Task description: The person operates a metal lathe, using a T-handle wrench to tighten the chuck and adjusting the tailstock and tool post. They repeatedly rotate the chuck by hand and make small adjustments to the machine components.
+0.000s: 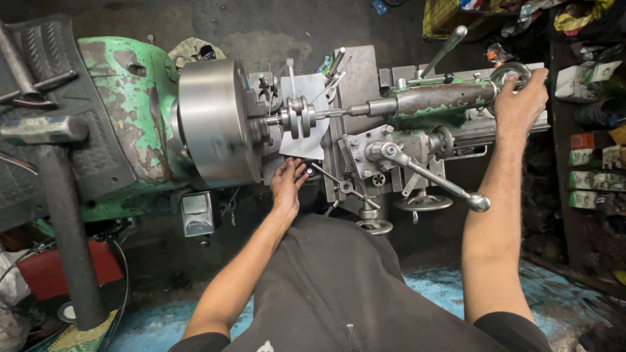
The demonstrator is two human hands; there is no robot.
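My right hand (520,98) grips the tailstock handwheel (515,72); the tailstock (437,98) points nine o'clock at the chuck (218,120). My left hand (287,182) rests open-fingered on the lathe bed (297,145), above a blue-stained floor (554,287).

Bare forearms, short black sleeves, dark grey apron.

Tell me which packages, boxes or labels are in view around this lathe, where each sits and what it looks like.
Green-and-white cartons: stacked on the dark shelving at far right, small, rectangular.
Pale box: upper right shelf, tilted, white and green.
Yellow printed bag: top edge, behind the lathe, crumpled.
Small blue wrapper: on the floor, top centre.
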